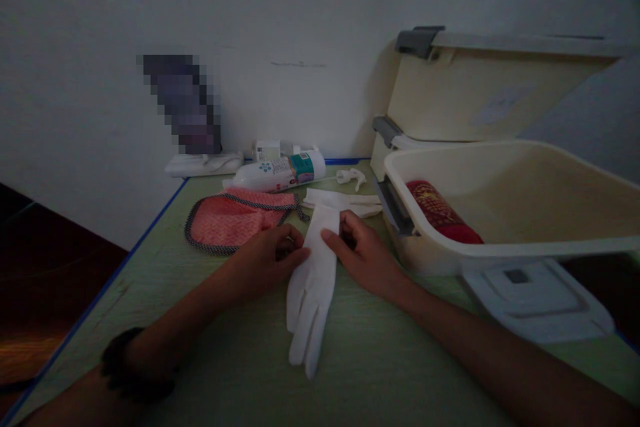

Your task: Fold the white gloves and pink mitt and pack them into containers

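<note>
A white glove (316,280) hangs between my two hands with its fingers pointing down toward me and its cuff away from me. My left hand (283,255) pinches its left edge between thumb and fingers. On the other edge, nearer the cuff, my right hand (363,247) grips the cloth the same way. Just beyond the cuff lies a second white glove (345,201), flat on the green table (215,333). To the left of the gloves rests a pink cloth (225,219) with a dark checked border.
A large cream bin (500,250) with its lid (465,87) raised stands at the right, a red rolled item (443,213) inside. Behind the cloth lies a white bottle (280,172) beside a spray nozzle (351,178). A grey-white flat plastic piece (540,297) sits below the bin.
</note>
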A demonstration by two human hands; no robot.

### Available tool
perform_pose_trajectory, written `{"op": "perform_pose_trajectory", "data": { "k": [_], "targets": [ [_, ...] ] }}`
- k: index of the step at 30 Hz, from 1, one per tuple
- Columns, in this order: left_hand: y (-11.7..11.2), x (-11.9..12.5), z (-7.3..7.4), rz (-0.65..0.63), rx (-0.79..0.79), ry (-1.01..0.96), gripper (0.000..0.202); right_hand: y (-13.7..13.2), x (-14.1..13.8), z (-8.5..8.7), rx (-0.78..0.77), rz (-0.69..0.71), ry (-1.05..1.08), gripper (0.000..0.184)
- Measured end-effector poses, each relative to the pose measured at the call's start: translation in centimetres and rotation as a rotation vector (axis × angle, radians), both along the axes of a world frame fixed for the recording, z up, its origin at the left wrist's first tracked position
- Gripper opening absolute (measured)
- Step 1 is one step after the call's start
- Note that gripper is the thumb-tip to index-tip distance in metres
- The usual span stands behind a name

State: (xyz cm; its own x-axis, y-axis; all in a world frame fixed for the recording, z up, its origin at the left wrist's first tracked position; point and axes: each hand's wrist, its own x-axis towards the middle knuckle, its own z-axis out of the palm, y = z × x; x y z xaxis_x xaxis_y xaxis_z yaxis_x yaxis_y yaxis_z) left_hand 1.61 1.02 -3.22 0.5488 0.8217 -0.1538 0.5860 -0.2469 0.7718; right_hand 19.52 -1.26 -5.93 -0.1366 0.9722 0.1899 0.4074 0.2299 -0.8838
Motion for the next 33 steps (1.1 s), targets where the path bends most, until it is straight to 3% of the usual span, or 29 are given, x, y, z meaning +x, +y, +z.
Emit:
{"op": "perform_pose_trajectory", "data": {
  "k": [6,15,21,26,33],
  "targets": [
    [-0.1,-0.1,0.3,0.015,0.010,-0.017,0.015,0.0,0.0,0.1,0.022,-0.012,0.002,0.016],
    [0.2,-0.4,-0.8,-0.051,-0.062,-0.075,0.015,0.1,0.0,-0.2,0.010,-0.022,0.036,0.012],
    [0.3,-0.3,-0.7,-0.030,-0.113,-0.127,0.032,0.0,0.0,-0.1,0.029,-0.001,0.066,0.011],
    [0.3,-0.2,-0.7,-0.069,-0.099,-0.081,0.020,-0.1,-0.1,0.0,0.042,0.029,0.095,0.012],
    [0.4,-0.2,-1.1,-0.003,-0.165,-0.175,0.017,-0.2,-0.1,0.4,-0.011,0.068,0.038,0.012]
  ]
}}
